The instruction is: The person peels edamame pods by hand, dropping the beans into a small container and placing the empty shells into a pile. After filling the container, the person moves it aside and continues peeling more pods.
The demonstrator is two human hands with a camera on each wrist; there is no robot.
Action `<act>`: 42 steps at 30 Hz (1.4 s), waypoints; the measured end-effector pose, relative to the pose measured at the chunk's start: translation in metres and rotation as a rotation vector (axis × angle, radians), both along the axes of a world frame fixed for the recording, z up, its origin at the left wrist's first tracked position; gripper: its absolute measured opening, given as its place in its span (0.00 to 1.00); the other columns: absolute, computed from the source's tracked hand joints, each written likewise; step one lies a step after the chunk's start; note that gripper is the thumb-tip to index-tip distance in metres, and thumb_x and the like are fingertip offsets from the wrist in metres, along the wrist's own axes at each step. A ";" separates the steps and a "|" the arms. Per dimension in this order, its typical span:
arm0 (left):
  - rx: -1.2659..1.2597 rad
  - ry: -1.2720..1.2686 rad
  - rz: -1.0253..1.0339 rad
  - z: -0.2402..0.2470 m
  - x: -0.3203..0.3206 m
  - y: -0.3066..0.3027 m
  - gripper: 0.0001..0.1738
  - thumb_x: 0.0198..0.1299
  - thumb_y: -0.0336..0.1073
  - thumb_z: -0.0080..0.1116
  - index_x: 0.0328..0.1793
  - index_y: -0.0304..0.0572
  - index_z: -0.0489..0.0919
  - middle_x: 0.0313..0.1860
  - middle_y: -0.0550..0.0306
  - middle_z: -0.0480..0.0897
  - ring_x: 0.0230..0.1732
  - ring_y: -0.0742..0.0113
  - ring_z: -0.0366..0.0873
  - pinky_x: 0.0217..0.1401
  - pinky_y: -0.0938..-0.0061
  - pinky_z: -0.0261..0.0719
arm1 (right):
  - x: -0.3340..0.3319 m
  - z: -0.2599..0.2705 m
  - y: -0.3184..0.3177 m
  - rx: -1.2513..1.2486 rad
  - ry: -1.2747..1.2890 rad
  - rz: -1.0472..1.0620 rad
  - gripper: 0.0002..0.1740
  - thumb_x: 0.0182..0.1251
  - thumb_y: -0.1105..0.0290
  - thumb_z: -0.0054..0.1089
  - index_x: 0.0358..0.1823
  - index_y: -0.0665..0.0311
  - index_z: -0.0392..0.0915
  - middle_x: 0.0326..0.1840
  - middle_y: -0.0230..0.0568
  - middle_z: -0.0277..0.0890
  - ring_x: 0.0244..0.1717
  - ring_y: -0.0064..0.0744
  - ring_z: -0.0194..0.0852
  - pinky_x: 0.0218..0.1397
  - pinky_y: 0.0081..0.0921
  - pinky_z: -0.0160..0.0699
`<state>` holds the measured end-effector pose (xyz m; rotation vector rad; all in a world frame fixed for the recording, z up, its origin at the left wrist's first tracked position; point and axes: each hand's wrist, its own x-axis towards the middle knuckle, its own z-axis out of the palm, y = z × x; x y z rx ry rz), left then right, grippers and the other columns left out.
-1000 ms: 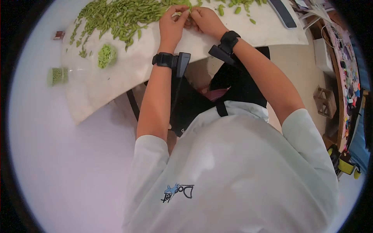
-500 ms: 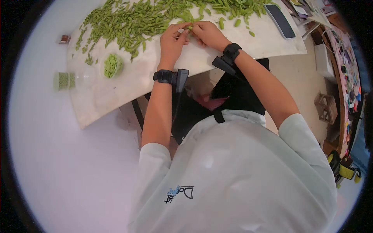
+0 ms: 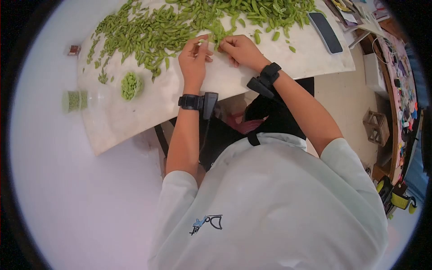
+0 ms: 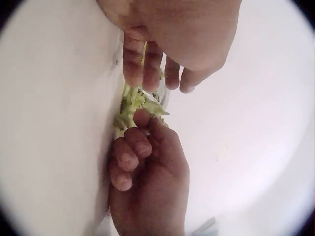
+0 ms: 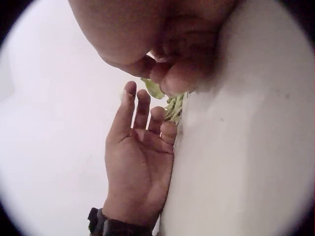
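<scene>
On the near side of a heap of green soybean pods [image 3: 157, 33], both hands are close together above the pale tabletop. A shelled bean [image 3: 202, 41], light green, is pinched between the thumb and forefinger of my left hand [image 3: 192, 65], whose other fingers are loosely bent. My right hand [image 3: 246, 51] is just right of it, its fingers curled and its thumb and forefinger pinching a green pod [image 5: 153, 88], partly hidden behind the fingertips. Left of the hands stands a clear tub [image 3: 140, 83] filled with shelled beans.
A clear jar [image 3: 74, 101] with small green contents lies at the table's left edge. At the right, a phone [image 3: 326, 32] rests near the table corner. Loose pods [image 3: 275, 36] are scattered right of the hands. A small brown packet [image 3: 74, 50] is at far left.
The two hands, together at one pod before, have drawn apart; the left has moved left and nearer the body with a bean at its fingertips. The head view has shifted slightly.
</scene>
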<state>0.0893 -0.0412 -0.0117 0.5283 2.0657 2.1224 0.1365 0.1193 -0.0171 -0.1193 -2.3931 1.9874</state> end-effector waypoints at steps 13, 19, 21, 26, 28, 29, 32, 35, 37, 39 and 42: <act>0.064 -0.034 -0.018 -0.004 -0.007 0.000 0.13 0.70 0.36 0.47 0.51 0.33 0.74 0.33 0.61 0.75 0.24 0.78 0.71 0.25 0.82 0.69 | -0.004 0.014 0.022 0.029 -0.194 0.171 0.18 0.71 0.61 0.48 0.33 0.70 0.79 0.16 0.31 0.70 0.15 0.20 0.70 0.20 0.18 0.70; 0.063 -0.023 -0.011 0.000 -0.004 0.001 0.14 0.69 0.36 0.48 0.53 0.33 0.74 0.32 0.61 0.78 0.24 0.79 0.71 0.27 0.82 0.70 | -0.020 0.049 0.050 0.012 0.121 -0.175 0.17 0.71 0.64 0.46 0.50 0.71 0.74 0.26 0.38 0.78 0.21 0.27 0.74 0.27 0.21 0.77; 0.045 -0.044 0.050 0.009 -0.002 -0.007 0.14 0.68 0.35 0.50 0.52 0.33 0.76 0.31 0.60 0.78 0.24 0.78 0.72 0.27 0.82 0.71 | -0.027 0.059 0.062 -0.419 0.294 -0.311 0.22 0.71 0.66 0.45 0.61 0.71 0.66 0.32 0.41 0.80 0.25 0.29 0.76 0.30 0.24 0.79; 0.008 0.028 0.244 0.040 -0.009 -0.061 0.11 0.61 0.33 0.60 0.48 0.36 0.80 0.28 0.61 0.80 0.24 0.78 0.73 0.25 0.82 0.72 | -0.006 0.037 0.053 -0.286 0.111 -0.283 0.21 0.67 0.73 0.45 0.60 0.73 0.64 0.29 0.41 0.78 0.22 0.24 0.74 0.23 0.24 0.78; -0.101 0.091 0.364 0.059 -0.013 -0.092 0.08 0.57 0.31 0.64 0.42 0.39 0.81 0.32 0.63 0.81 0.27 0.81 0.73 0.26 0.85 0.70 | 0.004 0.024 0.047 -0.295 0.111 -0.187 0.19 0.67 0.73 0.45 0.58 0.73 0.66 0.26 0.38 0.77 0.20 0.22 0.72 0.21 0.23 0.76; -0.329 0.145 0.486 0.076 -0.010 -0.106 0.08 0.56 0.31 0.66 0.41 0.39 0.81 0.33 0.63 0.81 0.29 0.82 0.73 0.28 0.86 0.70 | 0.009 0.026 0.041 -0.285 0.133 -0.191 0.17 0.68 0.73 0.44 0.56 0.71 0.69 0.22 0.35 0.74 0.16 0.20 0.68 0.19 0.20 0.72; -0.766 0.332 0.580 0.098 -0.014 -0.151 0.13 0.56 0.40 0.66 0.42 0.38 0.84 0.30 0.61 0.82 0.28 0.75 0.75 0.31 0.79 0.72 | 0.008 0.022 0.031 -0.314 0.071 -0.171 0.16 0.68 0.72 0.45 0.55 0.69 0.70 0.20 0.33 0.72 0.13 0.19 0.66 0.16 0.20 0.69; -1.069 0.257 0.546 0.091 -0.028 -0.187 0.15 0.54 0.40 0.63 0.47 0.43 0.84 0.35 0.57 0.84 0.33 0.65 0.80 0.38 0.71 0.75 | 0.001 0.018 0.027 -0.344 0.048 -0.169 0.15 0.68 0.72 0.45 0.54 0.68 0.70 0.19 0.32 0.69 0.11 0.19 0.64 0.14 0.19 0.66; -1.128 0.280 0.522 0.084 -0.031 -0.194 0.16 0.54 0.39 0.61 0.49 0.47 0.84 0.37 0.56 0.84 0.37 0.61 0.80 0.42 0.69 0.75 | -0.001 0.019 0.026 -0.327 0.060 -0.156 0.15 0.69 0.72 0.44 0.54 0.68 0.70 0.18 0.32 0.69 0.11 0.19 0.63 0.14 0.19 0.65; -1.158 0.363 0.491 0.082 -0.033 -0.197 0.18 0.55 0.39 0.60 0.53 0.49 0.82 0.36 0.58 0.84 0.42 0.59 0.80 0.48 0.67 0.74 | -0.002 0.018 0.026 -0.342 0.063 -0.177 0.14 0.70 0.71 0.44 0.53 0.68 0.70 0.18 0.31 0.68 0.11 0.18 0.62 0.13 0.19 0.63; -1.142 0.142 0.513 0.085 -0.033 -0.188 0.20 0.55 0.39 0.60 0.56 0.50 0.80 0.35 0.58 0.83 0.41 0.59 0.80 0.49 0.67 0.74 | -0.001 0.015 0.026 -0.384 0.053 -0.219 0.13 0.70 0.70 0.44 0.52 0.68 0.70 0.17 0.31 0.67 0.10 0.18 0.60 0.13 0.19 0.61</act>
